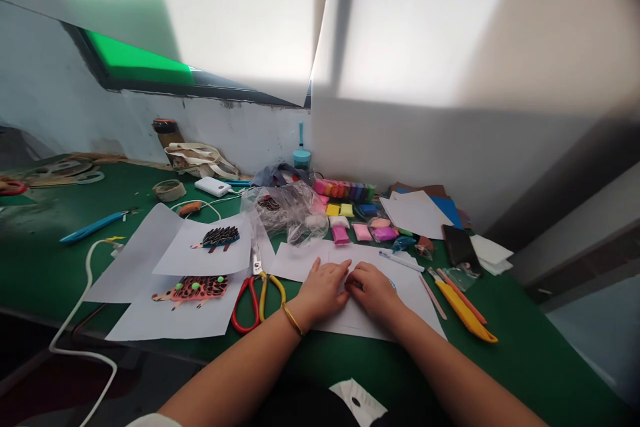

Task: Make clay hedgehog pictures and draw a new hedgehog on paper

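Observation:
My left hand [325, 290] lies palm down on a sheet of white paper [360, 320], its fingers stretched toward the right. Close beside it, my right hand [373, 290] rests on the same sheet with its fingers curled in and pressed together. Whatever sits under those fingertips is hidden. A bit of blue shows on the paper just past the right hand. Above that hand a pen [403, 261] lies across the sheet. Left of my left wrist are scissors [257, 293] with one red and one yellow handle.
Two hedgehog pictures, one dark [220, 237] and one pink [193, 288], lie at left. Behind my hands are modelling clay packets [341, 235] and a crumpled plastic bag [287, 210]. A yellow cutter [465, 312] lies right; a white cable [89, 273] hangs over the left edge.

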Action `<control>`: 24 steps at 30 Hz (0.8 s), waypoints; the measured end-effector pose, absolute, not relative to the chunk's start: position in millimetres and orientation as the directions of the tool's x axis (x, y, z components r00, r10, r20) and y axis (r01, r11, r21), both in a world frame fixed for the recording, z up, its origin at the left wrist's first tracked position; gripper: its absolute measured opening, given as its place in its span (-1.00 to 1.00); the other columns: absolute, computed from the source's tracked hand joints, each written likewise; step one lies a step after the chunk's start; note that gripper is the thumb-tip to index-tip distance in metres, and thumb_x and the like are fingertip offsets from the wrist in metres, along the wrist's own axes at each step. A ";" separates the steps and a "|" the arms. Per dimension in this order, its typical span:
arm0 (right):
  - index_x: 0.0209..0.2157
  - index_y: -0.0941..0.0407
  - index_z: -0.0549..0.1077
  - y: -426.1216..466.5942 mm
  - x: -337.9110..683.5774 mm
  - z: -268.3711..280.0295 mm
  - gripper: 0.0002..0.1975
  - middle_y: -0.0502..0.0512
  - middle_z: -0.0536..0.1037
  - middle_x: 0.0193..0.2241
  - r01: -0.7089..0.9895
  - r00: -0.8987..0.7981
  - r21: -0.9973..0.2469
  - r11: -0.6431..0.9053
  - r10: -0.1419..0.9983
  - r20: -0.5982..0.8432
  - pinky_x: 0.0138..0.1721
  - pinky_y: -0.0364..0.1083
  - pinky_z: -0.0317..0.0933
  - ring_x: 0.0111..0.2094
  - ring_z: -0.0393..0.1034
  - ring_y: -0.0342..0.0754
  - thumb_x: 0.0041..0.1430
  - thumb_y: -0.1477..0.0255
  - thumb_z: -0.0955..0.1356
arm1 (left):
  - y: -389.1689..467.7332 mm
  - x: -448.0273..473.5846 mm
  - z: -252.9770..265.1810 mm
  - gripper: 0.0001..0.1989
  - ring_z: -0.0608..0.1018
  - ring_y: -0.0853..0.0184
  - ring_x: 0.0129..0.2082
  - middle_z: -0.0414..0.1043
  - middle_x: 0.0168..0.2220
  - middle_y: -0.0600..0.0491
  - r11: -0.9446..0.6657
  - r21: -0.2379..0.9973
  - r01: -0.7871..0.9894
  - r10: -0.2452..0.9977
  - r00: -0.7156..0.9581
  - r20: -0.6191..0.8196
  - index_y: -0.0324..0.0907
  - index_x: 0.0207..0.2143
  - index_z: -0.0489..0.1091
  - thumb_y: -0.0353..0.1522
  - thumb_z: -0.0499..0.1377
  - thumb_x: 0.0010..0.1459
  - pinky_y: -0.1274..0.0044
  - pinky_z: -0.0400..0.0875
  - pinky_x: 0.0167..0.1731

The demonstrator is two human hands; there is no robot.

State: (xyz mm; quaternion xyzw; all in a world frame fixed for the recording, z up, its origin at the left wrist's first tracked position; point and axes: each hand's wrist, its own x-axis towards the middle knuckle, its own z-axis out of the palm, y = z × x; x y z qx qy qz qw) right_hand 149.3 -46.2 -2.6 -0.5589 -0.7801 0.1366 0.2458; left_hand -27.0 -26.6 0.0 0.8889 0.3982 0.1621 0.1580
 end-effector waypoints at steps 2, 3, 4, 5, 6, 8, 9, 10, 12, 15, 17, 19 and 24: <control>-0.43 0.11 0.48 -45.4 146.2 -1.5 -0.88 0.06 0.45 -0.35 0.828 -0.249 -0.454 0.329 0.941 0.229 -0.20 -0.11 0.17 -0.25 0.32 -0.06 0.12 0.55 0.32 | -27.0 -27.1 0.8 -0.34 0.35 0.19 0.15 0.34 0.13 -0.05 -0.632 0.403 0.662 0.760 0.631 0.156 -0.11 0.28 0.03 -0.33 0.12 0.14 0.12 -0.13 0.29; -0.43 0.11 0.47 -44.7 144.7 -1.1 -0.89 0.06 0.46 -0.34 0.837 -0.244 -0.442 0.323 0.943 0.226 -0.19 -0.11 0.17 -0.25 0.32 -0.06 0.12 0.55 0.32 | -27.2 -27.2 1.1 -0.34 0.35 0.19 0.15 0.34 0.13 -0.05 -0.632 0.400 0.664 0.760 0.631 0.154 -0.11 0.28 0.03 -0.34 0.12 0.14 0.13 -0.13 0.29; -0.42 0.12 0.47 -43.9 143.5 -0.8 -0.89 0.07 0.46 -0.34 0.843 -0.239 -0.436 0.315 0.946 0.221 -0.18 -0.11 0.17 -0.24 0.32 -0.06 0.11 0.55 0.32 | -27.3 -27.3 1.3 -0.34 0.35 0.19 0.15 0.34 0.13 -0.05 -0.632 0.399 0.664 0.760 0.632 0.152 -0.10 0.28 0.03 -0.34 0.12 0.14 0.13 -0.14 0.29; -0.42 0.12 0.47 -43.1 142.7 -0.8 -0.90 0.07 0.46 -0.33 0.847 -0.232 -0.436 0.305 0.949 0.213 -0.17 -0.10 0.17 -0.24 0.32 -0.05 0.11 0.55 0.31 | -27.3 -27.3 1.5 -0.34 0.34 0.19 0.15 0.34 0.13 -0.05 -0.633 0.399 0.664 0.759 0.633 0.151 -0.10 0.28 0.02 -0.34 0.12 0.14 0.13 -0.14 0.29; -0.42 0.12 0.47 -42.4 142.4 -0.9 -0.90 0.07 0.46 -0.33 0.847 -0.225 -0.442 0.295 0.953 0.205 -0.17 -0.10 0.16 -0.24 0.32 -0.05 0.11 0.55 0.31 | -27.4 -27.4 1.5 -0.34 0.34 0.19 0.15 0.34 0.13 -0.05 -0.633 0.399 0.663 0.759 0.634 0.150 -0.11 0.29 0.02 -0.34 0.12 0.14 0.13 -0.14 0.30; -0.42 0.11 0.48 -41.8 143.4 -1.7 -0.89 0.07 0.46 -0.34 0.834 -0.214 -0.475 0.280 0.958 0.190 -0.17 -0.09 0.17 -0.24 0.33 -0.04 0.12 0.53 0.31 | -27.3 -27.7 1.5 -0.34 0.33 0.19 0.16 0.33 0.14 -0.05 -0.632 0.400 0.664 0.759 0.634 0.147 -0.11 0.29 0.01 -0.34 0.12 0.14 0.13 -0.13 0.29; -0.41 0.10 0.49 -41.9 144.8 -2.2 -0.88 0.07 0.47 -0.34 0.817 -0.212 -0.504 0.280 0.959 0.189 -0.17 -0.08 0.17 -0.24 0.33 -0.04 0.13 0.52 0.31 | -27.2 -27.8 1.4 -0.34 0.33 0.19 0.16 0.33 0.14 -0.05 -0.631 0.401 0.664 0.759 0.635 0.145 -0.11 0.28 0.01 -0.33 0.12 0.14 0.13 -0.13 0.29; -0.40 0.09 0.51 -42.2 146.5 -2.7 -0.87 0.07 0.47 -0.34 0.794 -0.212 -0.537 0.285 0.958 0.194 -0.16 -0.08 0.17 -0.23 0.34 -0.04 0.15 0.50 0.31 | -27.1 -28.1 1.3 -0.34 0.33 0.18 0.17 0.33 0.15 -0.06 -0.631 0.402 0.663 0.759 0.635 0.144 -0.10 0.28 0.01 -0.33 0.12 0.15 0.12 -0.13 0.29; -0.38 0.08 0.53 -43.4 150.5 -3.7 -0.83 0.07 0.47 -0.34 0.744 -0.207 -0.599 0.296 0.954 0.215 -0.13 -0.07 0.18 -0.21 0.34 -0.03 0.19 0.47 0.29 | -26.8 -28.6 0.8 -0.34 0.33 0.18 0.17 0.32 0.15 -0.05 -0.632 0.410 0.657 0.756 0.640 0.139 -0.09 0.29 0.00 -0.32 0.12 0.15 0.12 -0.14 0.29; -0.39 0.07 0.53 -45.5 154.9 -4.4 -0.83 0.07 0.47 -0.35 0.714 -0.189 -0.636 0.294 0.955 0.230 -0.13 -0.06 0.18 -0.21 0.34 -0.03 0.20 0.45 0.30 | -26.6 -29.1 0.0 -0.33 0.33 0.18 0.17 0.34 0.14 -0.04 -0.628 0.430 0.649 0.756 0.640 0.138 -0.08 0.29 -0.01 -0.31 0.13 0.15 0.10 -0.16 0.29; -0.39 0.07 0.54 -46.4 155.3 -4.5 -0.86 0.06 0.47 -0.35 0.723 -0.185 -0.627 0.290 0.956 0.228 -0.14 -0.06 0.18 -0.22 0.34 -0.03 0.18 0.44 0.32 | -26.5 -29.1 -0.2 -0.33 0.32 0.18 0.17 0.33 0.14 -0.05 -0.625 0.433 0.650 0.759 0.635 0.144 -0.08 0.29 0.00 -0.31 0.13 0.15 0.10 -0.16 0.29; -0.40 0.06 0.54 -46.7 153.9 -4.6 -0.88 0.05 0.47 -0.36 0.743 -0.190 -0.602 0.291 0.955 0.227 -0.15 -0.06 0.18 -0.21 0.34 -0.03 0.15 0.46 0.34 | -26.5 -29.1 -0.1 -0.35 0.32 0.17 0.18 0.32 0.16 -0.06 -0.629 0.429 0.649 0.758 0.635 0.150 -0.09 0.28 0.01 -0.31 0.13 0.16 0.10 -0.15 0.29; -0.43 0.06 0.54 -45.7 149.0 -5.3 -0.88 0.04 0.48 -0.36 0.785 -0.211 -0.537 0.309 0.948 0.238 -0.16 -0.06 0.18 -0.22 0.34 -0.04 0.11 0.52 0.36 | -26.5 -29.2 1.1 -0.35 0.33 0.18 0.17 0.33 0.15 -0.05 -0.635 0.422 0.647 0.752 0.642 0.147 -0.10 0.28 0.01 -0.31 0.12 0.16 0.11 -0.14 0.29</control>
